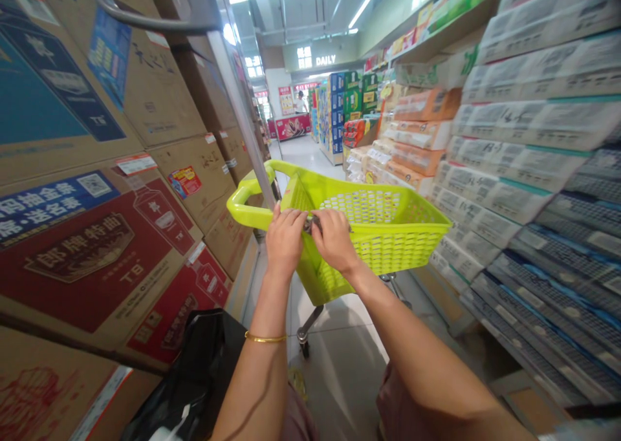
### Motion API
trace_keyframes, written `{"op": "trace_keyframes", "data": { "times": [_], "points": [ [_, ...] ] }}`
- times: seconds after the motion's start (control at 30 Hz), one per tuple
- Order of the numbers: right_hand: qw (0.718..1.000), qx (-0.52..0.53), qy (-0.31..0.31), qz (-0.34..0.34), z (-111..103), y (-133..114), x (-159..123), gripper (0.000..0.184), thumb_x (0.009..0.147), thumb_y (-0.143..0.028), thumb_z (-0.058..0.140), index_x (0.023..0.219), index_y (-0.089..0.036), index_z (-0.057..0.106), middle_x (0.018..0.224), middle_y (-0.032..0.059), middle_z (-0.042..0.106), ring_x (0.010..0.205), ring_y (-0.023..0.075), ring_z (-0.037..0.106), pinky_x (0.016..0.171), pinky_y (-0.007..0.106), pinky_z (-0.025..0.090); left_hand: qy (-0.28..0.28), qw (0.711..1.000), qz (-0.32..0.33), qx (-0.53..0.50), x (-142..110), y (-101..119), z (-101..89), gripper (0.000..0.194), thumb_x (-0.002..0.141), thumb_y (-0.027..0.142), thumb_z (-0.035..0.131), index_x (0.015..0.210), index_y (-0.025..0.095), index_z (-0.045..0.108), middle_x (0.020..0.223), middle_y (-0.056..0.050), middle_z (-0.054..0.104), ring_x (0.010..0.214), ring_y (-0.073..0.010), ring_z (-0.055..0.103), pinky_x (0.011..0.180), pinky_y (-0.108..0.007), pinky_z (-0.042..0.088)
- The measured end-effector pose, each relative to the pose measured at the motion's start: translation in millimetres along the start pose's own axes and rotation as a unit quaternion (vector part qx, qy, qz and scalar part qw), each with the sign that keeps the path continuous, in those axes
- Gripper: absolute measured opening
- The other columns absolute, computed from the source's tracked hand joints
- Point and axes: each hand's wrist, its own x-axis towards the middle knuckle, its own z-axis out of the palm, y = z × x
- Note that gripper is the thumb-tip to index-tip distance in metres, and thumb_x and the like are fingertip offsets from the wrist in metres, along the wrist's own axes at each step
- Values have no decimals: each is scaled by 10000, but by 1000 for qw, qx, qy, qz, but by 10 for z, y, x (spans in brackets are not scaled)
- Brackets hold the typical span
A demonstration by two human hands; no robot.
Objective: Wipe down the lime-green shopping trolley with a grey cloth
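A lime-green plastic shopping cart (pixel 388 234) with a lattice basket stands in a store aisle in front of me, seemingly with nothing in it. Both my hands rest at its near rim. My left hand (pixel 284 240) has its fingers curled over the rim, a gold bangle on that wrist. My right hand (pixel 334 237) is closed right beside it. Between the two hands a small dark metallic thing (pixel 313 223) shows, too small to name. The cart's looped handle (pixel 245 198) sticks out to the left.
Stacked cardboard boxes (pixel 97 234) wall the left side. Shelves of packaged paper goods (pixel 524 169) line the right. A black bag (pixel 194 376) hangs at my lower left. The tiled aisle floor (pixel 301 150) runs ahead to product stacks, where a person (pixel 301 101) stands far off.
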Motion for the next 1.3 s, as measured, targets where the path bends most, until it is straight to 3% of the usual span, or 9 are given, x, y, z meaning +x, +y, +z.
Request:
{"op": "trace_keyframes", "data": {
  "times": [0.17,0.43,0.53,0.67,0.8,0.9,1.0,1.2,1.3],
  "points": [
    [998,12,-30,-49,24,-94,55,375,874,-249,432,1226,-139,497,1164,143,538,1093,274,438,957,449,358,6,1000,1,-11,-27,-31,-24,304,883,143,386,1048,193,636,1063,-65,671,1071,-198,566,1126,-452,246],
    [996,-12,-61,-66,-154,461,-34,255,893,-256,442,1086,-156,576,1002,130,613,939,254,518,868,430,423,-1,1000,12,5,-31,-36,-39,309,890,147,378,1044,210,638,1073,-66,666,1056,-207,565,1098,-441,284],
    [997,-16,-57,-57,-234,530,-77,249,868,-237,472,1081,-160,578,983,123,616,926,253,521,854,429,429,-9,999,17,29,16,24,-43,288,897,164,372,992,184,643,1008,-97,670,988,-227,579,1023,-431,356],
    [996,-16,-58,-62,-205,343,-36,271,851,-196,464,1088,-139,582,1003,135,616,945,256,520,880,429,422,-36,997,35,55,64,94,-43,270,896,163,364,946,151,629,944,-120,667,913,-244,578,895,-388,413],
    [997,13,-47,-60,-81,75,29,323,850,-181,448,1151,-141,557,1075,135,600,1027,259,498,923,429,408,-52,996,24,63,55,118,-55,282,906,179,331,918,149,611,892,-114,653,875,-250,559,856,-391,398],
    [997,30,-36,-58,-31,22,47,335,854,-184,444,1171,-154,546,1094,127,596,1046,252,493,934,429,405,-57,996,18,68,42,104,-69,279,904,177,325,934,164,603,899,-99,643,878,-246,545,850,-387,382],
    [997,33,-43,-63,-54,139,39,295,842,-207,477,1119,-163,571,1048,115,612,998,243,516,906,410,421,-63,996,17,66,42,80,-73,259,893,172,349,904,186,608,876,-82,635,878,-241,536,849,-385,370],
    [996,10,-68,-51,-287,604,-69,226,781,-216,538,994,-177,601,927,86,630,887,227,534,837,377,426,-45,998,1,55,44,71,-33,252,880,168,360,860,200,610,833,-84,620,858,-250,517,835,-404,353],
    [997,-1,-65,-43,-362,696,-113,232,772,-213,535,987,-160,602,917,90,627,878,229,531,831,377,421,-30,997,2,66,38,75,-7,239,877,179,375,844,203,611,808,-78,612,840,-250,514,815,-401,345]
  ]
}}
